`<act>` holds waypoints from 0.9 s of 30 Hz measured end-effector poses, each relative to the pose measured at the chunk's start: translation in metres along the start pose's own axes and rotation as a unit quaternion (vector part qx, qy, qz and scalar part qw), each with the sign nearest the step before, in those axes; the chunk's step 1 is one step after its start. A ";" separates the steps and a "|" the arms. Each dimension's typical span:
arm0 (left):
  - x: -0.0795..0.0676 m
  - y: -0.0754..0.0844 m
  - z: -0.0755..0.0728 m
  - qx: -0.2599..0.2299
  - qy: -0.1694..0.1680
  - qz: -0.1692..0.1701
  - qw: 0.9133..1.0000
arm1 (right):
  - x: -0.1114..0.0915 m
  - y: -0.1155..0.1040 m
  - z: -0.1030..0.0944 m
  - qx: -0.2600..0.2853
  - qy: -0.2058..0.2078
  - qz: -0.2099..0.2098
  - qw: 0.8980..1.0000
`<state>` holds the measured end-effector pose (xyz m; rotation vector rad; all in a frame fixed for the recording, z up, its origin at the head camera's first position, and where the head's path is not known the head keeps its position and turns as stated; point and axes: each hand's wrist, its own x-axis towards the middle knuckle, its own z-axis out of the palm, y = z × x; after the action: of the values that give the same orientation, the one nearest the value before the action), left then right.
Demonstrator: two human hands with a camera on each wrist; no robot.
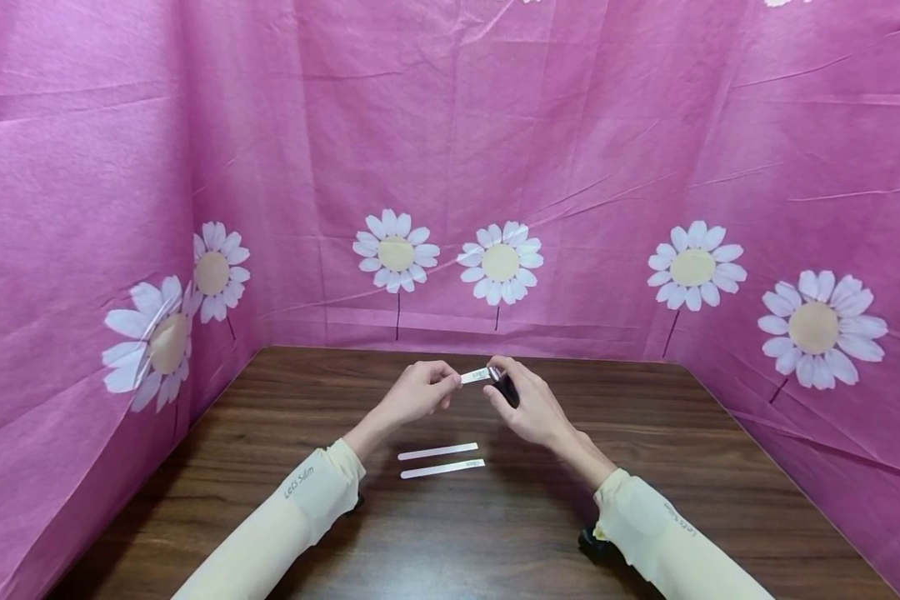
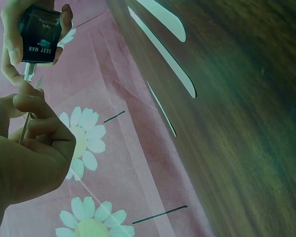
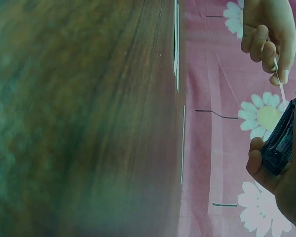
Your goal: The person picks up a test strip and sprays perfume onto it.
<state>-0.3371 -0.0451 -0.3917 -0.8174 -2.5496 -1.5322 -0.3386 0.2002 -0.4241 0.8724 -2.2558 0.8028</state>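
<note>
1. Left hand (image 1: 420, 390): one, fingers pinching the near end of a white paper strip, narrow, nothing else in the grip.
2. White paper strip (image 1: 475, 377): one, held above the worktop (image 1: 525, 517), between the two hands. Long axis nearly crosswise in the head view, rising slightly toward the right; the printed end points at the bottle, the other end is hidden in the left fingers.
3. Right hand (image 1: 534, 404): one, fingers curled round a bottle, gripping it by its sides.
4. Dark bottle (image 2: 41, 34): one, lettered "SEXY MAN", held aloft. Long axis tilted in the head view; its nozzle (image 2: 29, 71) points toward the left hand. The strip's end is right beside the nozzle; whether they touch cannot be told.
5. Farther strip (image 1: 438, 452) and nearer strip (image 1: 443, 469): a pair, white, lying on the worktop just beside each other, roughly parallel. Rounded ends point left, squared ends right and slightly away from the wearer; print on the nearer one's squared end.
6. Cream sleeves (image 1: 258, 533): a pair, lettered, on both forearms.
7. Pink cloth (image 1: 450, 150): printed with white daisies, hanging around the worktop.
</note>
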 end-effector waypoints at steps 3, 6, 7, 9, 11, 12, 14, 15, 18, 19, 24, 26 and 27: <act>0.000 0.000 0.000 -0.002 -0.002 0.000 1.000 | -0.001 0.000 0.000 -0.002 0.001 0.001 1.000; 0.000 0.000 0.000 -0.002 -0.004 -0.001 1.000 | -0.001 0.001 0.001 -0.001 0.003 0.002 1.000; 0.000 0.001 0.000 -0.002 -0.005 -0.001 1.000 | -0.001 0.001 0.001 -0.001 0.003 0.004 1.000; -0.001 0.001 0.000 0.000 -0.005 -0.003 1.000 | -0.001 0.001 0.001 0.001 0.005 0.007 1.000; 0.000 0.001 0.000 0.000 -0.005 -0.004 1.000 | -0.001 0.001 0.001 0.002 0.007 0.011 1.000; 0.000 0.001 0.000 -0.001 -0.005 -0.004 1.000 | -0.001 0.001 0.001 0.003 0.007 0.013 1.000; 0.000 0.000 0.000 -0.002 -0.005 -0.006 1.000 | -0.001 0.001 0.001 0.004 0.007 0.015 1.000; 0.000 0.000 0.000 -0.003 -0.005 -0.007 1.000 | -0.001 0.001 0.001 0.004 0.007 0.016 1.000; -0.001 -0.001 0.000 -0.004 -0.006 -0.006 1.000 | -0.001 0.001 0.001 0.005 0.007 0.017 1.000; -0.001 -0.001 0.000 -0.004 -0.006 -0.005 1.000 | -0.001 0.001 0.001 0.005 0.008 0.018 1.000; -0.001 -0.003 0.000 -0.007 -0.004 -0.003 1.000 | -0.001 0.001 0.001 0.007 0.009 0.019 1.000; 0.000 -0.003 0.001 -0.005 -0.005 -0.004 1.000 | -0.001 0.001 0.001 0.008 0.010 0.018 1.000; 0.000 -0.003 0.001 -0.004 -0.006 -0.002 1.000 | -0.001 0.001 0.001 0.009 0.011 0.018 1.000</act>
<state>-0.3383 -0.0458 -0.3947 -0.8243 -2.5571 -1.5454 -0.3391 0.2005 -0.4256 0.8297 -2.2550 0.8453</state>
